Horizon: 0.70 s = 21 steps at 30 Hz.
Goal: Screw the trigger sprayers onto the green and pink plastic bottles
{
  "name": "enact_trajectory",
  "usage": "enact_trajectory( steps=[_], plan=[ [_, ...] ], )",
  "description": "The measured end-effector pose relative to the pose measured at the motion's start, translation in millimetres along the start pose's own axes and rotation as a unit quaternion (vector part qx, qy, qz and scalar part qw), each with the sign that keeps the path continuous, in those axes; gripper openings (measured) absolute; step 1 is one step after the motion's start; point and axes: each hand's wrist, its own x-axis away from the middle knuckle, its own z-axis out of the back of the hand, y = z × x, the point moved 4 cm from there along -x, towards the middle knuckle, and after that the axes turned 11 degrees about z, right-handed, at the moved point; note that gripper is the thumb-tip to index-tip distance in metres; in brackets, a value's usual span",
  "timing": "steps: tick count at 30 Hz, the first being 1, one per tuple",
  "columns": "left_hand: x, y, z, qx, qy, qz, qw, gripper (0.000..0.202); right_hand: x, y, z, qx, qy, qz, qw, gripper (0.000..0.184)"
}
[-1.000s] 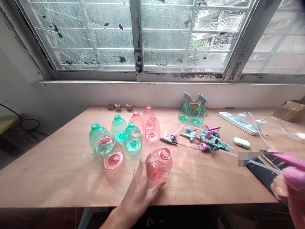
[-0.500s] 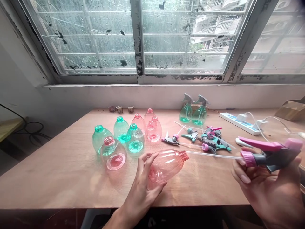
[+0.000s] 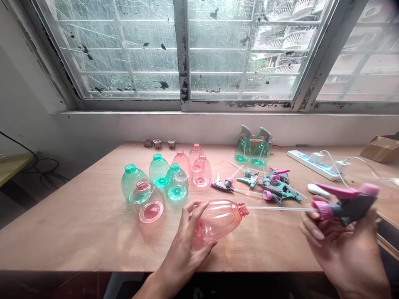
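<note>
My left hand (image 3: 187,245) grips a clear pink plastic bottle (image 3: 218,218), tilted on its side with its threaded neck pointing right. My right hand (image 3: 343,249) holds a pink and grey trigger sprayer head (image 3: 346,201) by its collar. The sprayer's thin clear dip tube (image 3: 280,209) runs left, and its tip sits at the bottle's mouth. Both are held just above the near edge of the wooden table (image 3: 77,236).
Several empty green and pink bottles (image 3: 162,182) stand in a cluster at the middle left. Loose sprayer heads (image 3: 268,185) lie at the middle right, with two assembled green spray bottles (image 3: 254,147) behind them. A white power strip (image 3: 314,164) and a cardboard box (image 3: 382,147) sit far right.
My left hand tipped the pink bottle from upright onto its side. My right hand brought the sprayer head in from the right edge, and its tube tip now meets the bottle's neck.
</note>
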Motion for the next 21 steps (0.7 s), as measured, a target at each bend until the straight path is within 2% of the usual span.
enact_trajectory(
  steps=[2,6,8,12,16,21],
  plan=[
    [0.0,0.4,0.5,-0.002,-0.001,0.0,1.0,0.08,7.7,12.4,-4.8,0.024,-0.039,-0.026,0.999,0.05],
    [0.3,0.1,1.4,0.001,-0.015,0.013,1.0,0.082,26.0,43.5,-15.3,0.039,-0.106,-0.133,0.985,0.058],
    [0.2,-0.3,2.7,0.006,-0.015,0.021,1.0,0.083,30.2,53.4,-18.9,0.044,-0.144,-0.156,0.976,0.055],
    [-0.2,-0.1,5.9,0.017,-0.01,0.027,0.999,0.079,31.0,65.5,-22.4,0.083,-0.207,-0.163,0.961,0.037],
    [-1.6,-2.7,6.6,0.019,-0.021,0.034,0.999,0.076,31.2,69.3,-26.1,0.089,-0.236,-0.153,0.955,0.047],
    [-2.5,-4.1,4.5,0.006,-0.038,0.034,0.999,0.079,34.2,61.1,-28.4,0.172,-0.271,-0.157,0.934,0.047]
  ],
)
